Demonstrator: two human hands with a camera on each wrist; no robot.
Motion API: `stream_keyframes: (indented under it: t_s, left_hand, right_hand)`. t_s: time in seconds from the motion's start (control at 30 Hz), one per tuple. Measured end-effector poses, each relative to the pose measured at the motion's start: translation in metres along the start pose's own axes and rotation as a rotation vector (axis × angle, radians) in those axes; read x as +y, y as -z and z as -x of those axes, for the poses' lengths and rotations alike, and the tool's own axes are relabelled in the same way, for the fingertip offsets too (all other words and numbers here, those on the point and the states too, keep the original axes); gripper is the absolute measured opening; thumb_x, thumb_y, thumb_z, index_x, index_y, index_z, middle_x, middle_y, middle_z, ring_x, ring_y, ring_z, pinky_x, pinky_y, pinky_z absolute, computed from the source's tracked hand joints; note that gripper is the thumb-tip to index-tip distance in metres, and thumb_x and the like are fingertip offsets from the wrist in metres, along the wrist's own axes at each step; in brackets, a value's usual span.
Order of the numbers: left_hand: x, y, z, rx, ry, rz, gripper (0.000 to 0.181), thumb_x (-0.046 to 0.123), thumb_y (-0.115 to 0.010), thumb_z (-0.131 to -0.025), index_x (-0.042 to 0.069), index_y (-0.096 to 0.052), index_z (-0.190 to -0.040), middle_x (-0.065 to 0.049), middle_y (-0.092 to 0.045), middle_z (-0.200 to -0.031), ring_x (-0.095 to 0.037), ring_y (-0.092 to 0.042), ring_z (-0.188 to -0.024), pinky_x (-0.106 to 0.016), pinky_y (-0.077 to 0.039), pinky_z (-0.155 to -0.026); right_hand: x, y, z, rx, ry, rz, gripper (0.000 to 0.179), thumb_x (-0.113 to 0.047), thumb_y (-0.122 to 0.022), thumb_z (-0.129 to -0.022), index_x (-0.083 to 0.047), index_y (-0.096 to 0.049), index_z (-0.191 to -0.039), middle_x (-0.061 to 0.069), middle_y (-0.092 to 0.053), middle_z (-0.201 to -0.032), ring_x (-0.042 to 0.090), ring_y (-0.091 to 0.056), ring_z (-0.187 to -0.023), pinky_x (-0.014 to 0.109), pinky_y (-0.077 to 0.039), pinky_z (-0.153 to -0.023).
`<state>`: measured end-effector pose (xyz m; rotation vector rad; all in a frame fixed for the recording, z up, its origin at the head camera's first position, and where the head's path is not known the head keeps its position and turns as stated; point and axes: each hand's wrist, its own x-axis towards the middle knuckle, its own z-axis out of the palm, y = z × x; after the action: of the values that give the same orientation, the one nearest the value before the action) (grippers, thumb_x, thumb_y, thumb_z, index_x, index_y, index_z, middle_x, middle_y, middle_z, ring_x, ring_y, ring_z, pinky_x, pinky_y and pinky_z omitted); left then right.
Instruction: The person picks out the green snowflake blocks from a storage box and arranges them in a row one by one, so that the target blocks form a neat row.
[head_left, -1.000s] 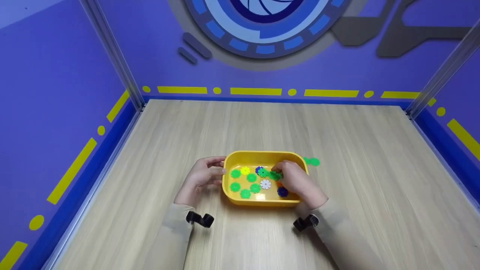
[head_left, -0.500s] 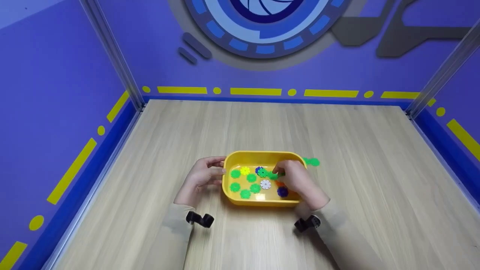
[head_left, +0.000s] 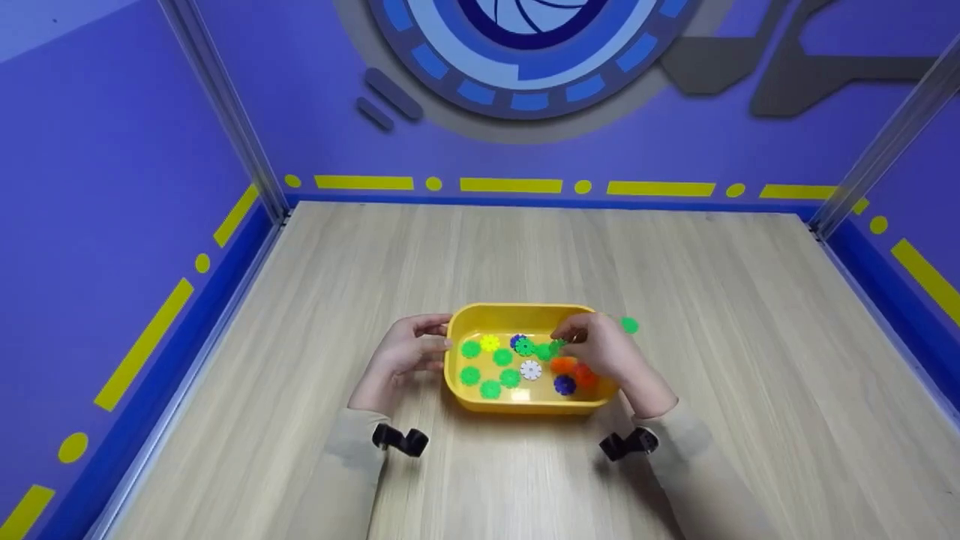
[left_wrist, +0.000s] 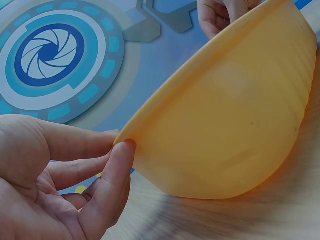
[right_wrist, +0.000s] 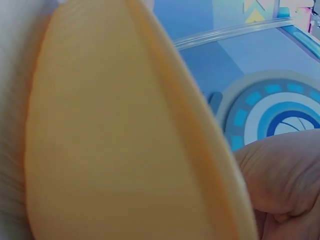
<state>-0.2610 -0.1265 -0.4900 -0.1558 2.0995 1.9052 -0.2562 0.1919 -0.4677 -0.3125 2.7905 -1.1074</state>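
Note:
A yellow plastic bin [head_left: 525,406] holds several notched plastic discs, mostly green [head_left: 470,375], with a white disc [head_left: 531,370], a yellow disc [head_left: 490,343], a dark blue disc [head_left: 565,385] and orange discs [head_left: 564,365]. My left hand [head_left: 405,350] pinches the bin's rim at its left end, as the left wrist view shows up close. Over the bin's right side, my right hand [head_left: 604,346] has curled fingers at a green disc [head_left: 556,347] and appears to pinch it. In the right wrist view, the bin wall hides those fingertips.
Beyond the bin's right end, a green disc [head_left: 629,325] lies on the wooden table [head_left: 480,251]. Blue printed panels [head_left: 525,150] enclose the back and sides. A black wrist mount [head_left: 628,444] sits on each forearm.
My right hand has shifted right and slightly up, uncovering the orange discs and covering part of the green pieces outside the bin. My left hand and the bin hold their place.

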Motion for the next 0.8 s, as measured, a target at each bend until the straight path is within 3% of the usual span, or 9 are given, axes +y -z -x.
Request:
stream_keyframes:
  t_s: [0.17, 0.37, 0.63, 0.8]
  left_hand:
    - [0.000, 0.000, 0.001, -0.001, -0.002, 0.017, 0.052, -0.003, -0.071, -0.088, 0.007, -0.065, -0.138, -0.011, -0.063, -0.117, -0.015, -0.067, -0.084, -0.027, -0.064, -0.065]
    - [-0.001, -0.001, 0.002, -0.006, -0.003, 0.052, 0.052, -0.004, -0.069, -0.088, 0.005, -0.063, -0.139, -0.010, -0.063, -0.115, -0.015, -0.068, -0.080, -0.026, -0.064, -0.063]
    - [-0.003, 0.000, -0.001, -0.005, -0.003, 0.030, 0.050, -0.004, -0.070, -0.089, 0.007, -0.064, -0.138, -0.010, -0.063, -0.115, -0.015, -0.067, -0.083, -0.028, -0.065, -0.066]
    - [-0.002, 0.000, -0.001, -0.002, -0.002, 0.021, 0.051, -0.003, -0.070, -0.089, 0.007, -0.064, -0.139, -0.011, -0.063, -0.116, -0.015, -0.067, -0.084, -0.028, -0.065, -0.066]
  right_hand:
    - [0.002, 0.010, 0.001, 0.015, 0.006, -0.056, 0.018, 0.000, -0.077, -0.088, -0.009, -0.080, -0.103, 0.008, -0.075, -0.095, 0.021, -0.067, -0.084, 0.032, -0.061, -0.079]
    - [0.006, 0.023, 0.002, 0.033, -0.031, -0.114, 0.019, -0.004, -0.074, -0.092, -0.006, -0.078, -0.110, 0.012, -0.076, -0.103, 0.021, -0.068, -0.089, 0.033, -0.063, -0.086]
    - [0.019, 0.041, -0.001, 0.049, -0.058, -0.188, 0.025, -0.007, -0.075, -0.091, -0.002, -0.076, -0.116, 0.016, -0.076, -0.108, 0.017, -0.066, -0.089, 0.018, -0.058, -0.080]
    - [0.026, 0.051, 0.000, 0.054, -0.115, -0.238, 0.030, -0.014, -0.076, -0.092, -0.005, -0.075, -0.121, 0.012, -0.076, -0.112, 0.016, -0.065, -0.092, 0.018, -0.055, -0.081]
